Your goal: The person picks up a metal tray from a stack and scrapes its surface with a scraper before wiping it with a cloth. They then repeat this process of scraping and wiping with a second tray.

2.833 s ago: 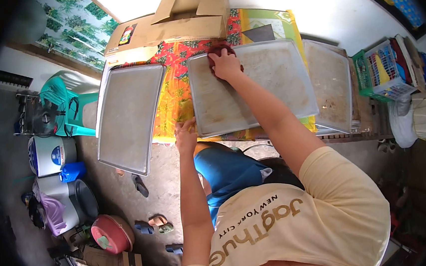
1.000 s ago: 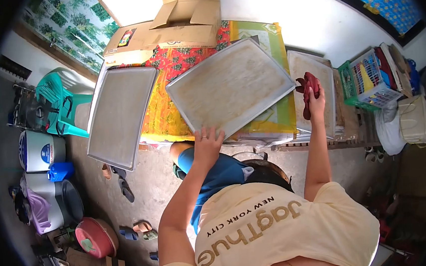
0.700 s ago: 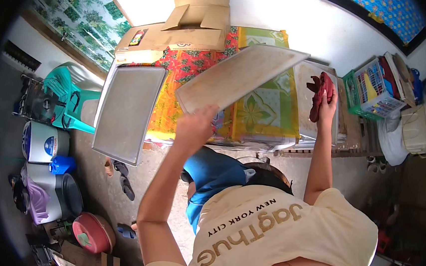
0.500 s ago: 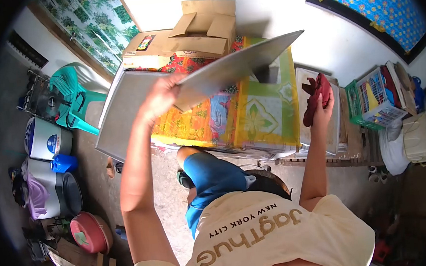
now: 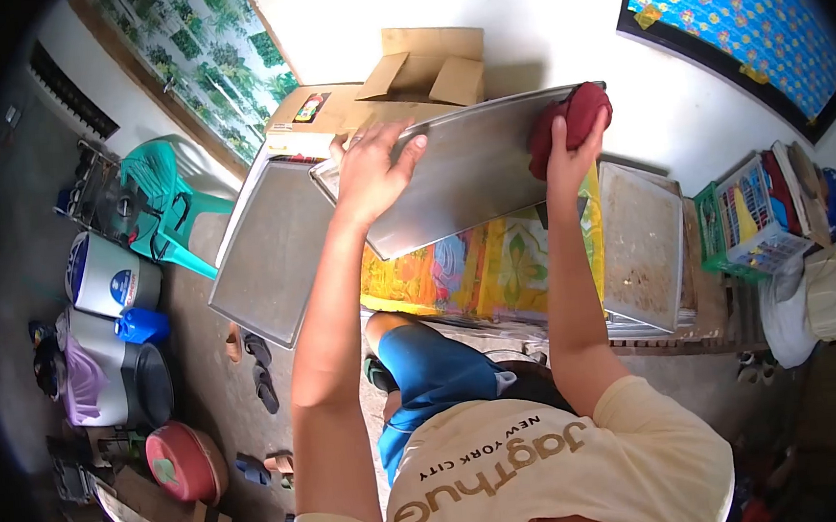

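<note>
A grey metal baking tray (image 5: 474, 163) is held tilted up over the table, its inner face toward me. My left hand (image 5: 377, 171) grips it by its left end, the thumb spread over the face and the fingers at the upper rim. My right hand (image 5: 578, 150) is closed around a dark red cloth (image 5: 565, 127), which touches the tray's face near its right end. Below and left of my left hand, a second metal tray (image 5: 265, 253) lies on the table's left end. The table's patterned plastic cover (image 5: 439, 274) shows under the held tray.
An open cardboard box (image 5: 432, 64) stands at the back of the table. More trays (image 5: 642, 243) are piled on the right. Beyond them is a green crate (image 5: 715, 228). A teal plastic chair (image 5: 179, 216) stands to the left, and slippers (image 5: 264, 386) lie on the floor.
The held tray has turned so its inner face shows toward me. My right hand has brought the red cloth from above the right-hand pile up onto the tray.
</note>
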`<move>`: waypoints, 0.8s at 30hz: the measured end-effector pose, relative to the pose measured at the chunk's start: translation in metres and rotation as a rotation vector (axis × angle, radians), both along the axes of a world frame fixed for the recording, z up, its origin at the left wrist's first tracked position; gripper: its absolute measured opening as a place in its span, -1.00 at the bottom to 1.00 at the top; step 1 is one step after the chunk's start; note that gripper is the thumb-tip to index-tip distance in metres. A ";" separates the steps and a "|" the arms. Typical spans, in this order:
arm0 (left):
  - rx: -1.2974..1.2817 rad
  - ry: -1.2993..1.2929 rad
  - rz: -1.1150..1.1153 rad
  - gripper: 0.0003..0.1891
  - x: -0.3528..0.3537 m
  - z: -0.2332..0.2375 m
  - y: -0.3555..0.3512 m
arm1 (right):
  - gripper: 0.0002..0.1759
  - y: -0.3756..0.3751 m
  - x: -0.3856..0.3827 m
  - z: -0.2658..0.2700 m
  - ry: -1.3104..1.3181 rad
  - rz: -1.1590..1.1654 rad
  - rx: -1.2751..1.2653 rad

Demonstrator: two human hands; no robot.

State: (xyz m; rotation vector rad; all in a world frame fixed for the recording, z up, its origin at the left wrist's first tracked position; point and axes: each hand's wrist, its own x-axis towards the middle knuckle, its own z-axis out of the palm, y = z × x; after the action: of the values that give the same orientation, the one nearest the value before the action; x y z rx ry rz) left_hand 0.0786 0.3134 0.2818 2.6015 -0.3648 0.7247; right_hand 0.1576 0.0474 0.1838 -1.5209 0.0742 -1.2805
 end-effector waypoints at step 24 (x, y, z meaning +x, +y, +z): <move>-0.014 0.009 0.024 -0.57 0.013 -0.002 0.002 | -0.38 0.011 0.021 0.022 0.167 -0.017 -0.066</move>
State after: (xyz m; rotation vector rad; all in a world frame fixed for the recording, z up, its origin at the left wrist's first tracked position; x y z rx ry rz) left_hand 0.0921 0.3154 0.2796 2.5994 -0.3252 0.7213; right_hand 0.1783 0.0581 0.2054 -1.6851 0.1549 -1.1775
